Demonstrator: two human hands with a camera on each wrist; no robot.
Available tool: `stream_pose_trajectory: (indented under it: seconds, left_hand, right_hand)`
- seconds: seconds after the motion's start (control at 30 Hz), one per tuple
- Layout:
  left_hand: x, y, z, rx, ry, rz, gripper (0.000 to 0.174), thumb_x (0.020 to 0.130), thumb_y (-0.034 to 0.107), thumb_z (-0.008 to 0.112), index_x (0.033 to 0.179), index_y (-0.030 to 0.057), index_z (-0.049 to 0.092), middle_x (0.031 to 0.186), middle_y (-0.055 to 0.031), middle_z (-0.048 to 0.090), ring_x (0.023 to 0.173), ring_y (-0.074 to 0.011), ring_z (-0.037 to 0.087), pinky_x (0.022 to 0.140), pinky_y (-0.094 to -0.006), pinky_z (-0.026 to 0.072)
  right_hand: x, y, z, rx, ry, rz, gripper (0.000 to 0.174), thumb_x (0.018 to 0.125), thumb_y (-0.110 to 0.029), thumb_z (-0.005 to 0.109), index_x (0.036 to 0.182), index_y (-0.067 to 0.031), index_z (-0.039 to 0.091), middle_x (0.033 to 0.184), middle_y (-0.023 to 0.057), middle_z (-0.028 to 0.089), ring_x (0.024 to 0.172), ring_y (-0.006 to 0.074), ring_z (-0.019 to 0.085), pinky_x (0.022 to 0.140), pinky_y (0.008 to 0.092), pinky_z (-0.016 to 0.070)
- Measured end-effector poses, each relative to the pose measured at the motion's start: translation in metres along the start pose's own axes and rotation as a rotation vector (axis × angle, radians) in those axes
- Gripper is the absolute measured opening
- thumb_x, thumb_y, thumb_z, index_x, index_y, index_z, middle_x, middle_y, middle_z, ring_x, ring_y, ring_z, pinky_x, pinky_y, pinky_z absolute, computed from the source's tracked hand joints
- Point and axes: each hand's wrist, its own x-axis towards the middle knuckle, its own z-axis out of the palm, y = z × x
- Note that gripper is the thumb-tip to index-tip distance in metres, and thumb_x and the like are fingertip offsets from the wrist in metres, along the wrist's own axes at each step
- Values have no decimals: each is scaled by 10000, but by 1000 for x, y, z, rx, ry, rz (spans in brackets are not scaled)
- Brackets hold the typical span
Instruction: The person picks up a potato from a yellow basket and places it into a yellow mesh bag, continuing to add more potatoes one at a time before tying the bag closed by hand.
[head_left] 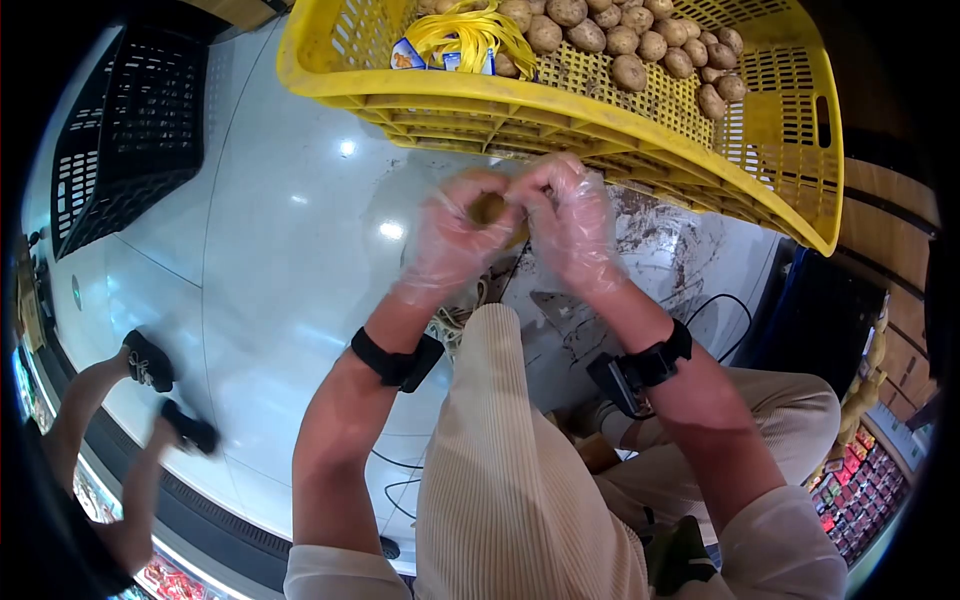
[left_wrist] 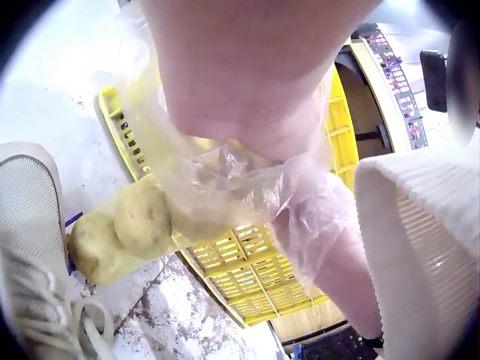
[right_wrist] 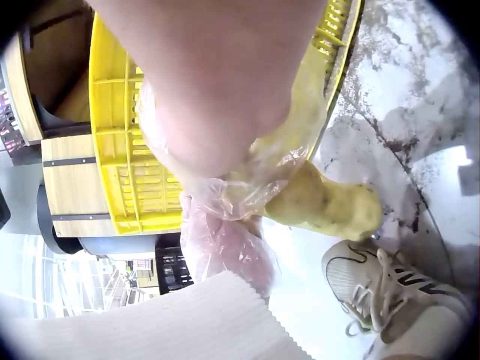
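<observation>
Both hands wear thin clear plastic gloves and meet in front of the yellow crate. My left hand [head_left: 452, 232] curls round the top of a yellow mesh bag, with a potato [head_left: 487, 208] showing within its grip. Beside it, my right hand [head_left: 572, 225] pinches the bag's edge, thumb and fingertips together. Below the hands the mesh bag [left_wrist: 142, 221] hangs with several potatoes in it, a blue piece at its bottom end. From the right wrist, the filled bag [right_wrist: 330, 202] dangles above the shoe; the gloves and wrists hide its mouth.
A yellow plastic crate [head_left: 560, 95] holds loose potatoes [head_left: 630, 72] and a bundle of yellow mesh bags [head_left: 470, 38] with blue labels. A black crate [head_left: 130, 130] stands at the left on the tiled floor. Dirt [head_left: 660, 240] marks the tiles below. Another person's feet [head_left: 165, 390] are at the left.
</observation>
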Motion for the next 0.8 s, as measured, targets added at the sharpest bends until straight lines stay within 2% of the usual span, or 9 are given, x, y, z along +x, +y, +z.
stream_pose_trajectory:
  seconds: [0.07,0.2,0.27,0.5,0.57,0.6,0.67,0.8]
  left_hand:
    - [-4,-2,6,-119,22,-37,155,856,78,735,982,27,659,950,-97,686,858,-184,652,761,-315,524]
    - [-8,-7,14,-233,11,-105,132,858,75,715,967,32,653,928,-111,677,801,-243,644,725,-338,516]
    - [-2,-3,11,0,-37,124,140,839,69,706,961,34,647,921,-130,666,765,-307,619,691,-368,506]
    - [1,1,8,122,-53,253,139,813,86,714,911,42,626,925,-143,664,819,-375,624,735,-448,507]
    - [-2,5,8,123,-85,211,265,787,141,759,981,55,601,968,-163,652,850,-411,625,767,-488,506]
    - [-5,5,10,119,-83,211,265,787,141,759,981,55,601,968,-163,652,850,-411,625,767,-488,506]
    - [-10,5,15,199,6,220,460,733,167,810,1099,63,549,1031,-188,635,887,-431,623,785,-502,510]
    - [-14,-12,19,226,-7,216,592,694,163,839,1169,70,498,1060,-196,625,907,-435,620,785,-508,510]
  right_hand:
    - [-3,0,-2,-30,18,-77,88,836,-25,680,861,-81,618,849,81,644,806,278,615,740,372,501]
    - [-10,4,-2,-49,46,-64,73,850,-41,674,862,-89,620,852,73,647,819,282,615,748,377,500]
    - [-13,5,-1,-38,60,-21,61,859,-52,667,856,-91,620,845,72,646,814,281,613,747,380,500]
    - [-13,5,3,16,91,36,52,853,-47,663,830,-82,631,826,81,647,805,278,615,736,373,501]
    - [-12,4,1,42,88,87,34,847,-44,666,827,-61,645,819,92,646,790,256,617,733,356,500]
    - [-12,2,1,38,85,87,34,847,-44,666,827,-61,645,819,92,646,790,256,617,733,356,500]
    - [-11,-4,2,150,75,207,31,850,-54,671,829,-42,652,812,96,643,776,230,617,733,342,499]
    - [-10,-7,0,174,45,219,45,856,-59,679,830,-35,651,804,86,643,763,213,617,733,334,500]
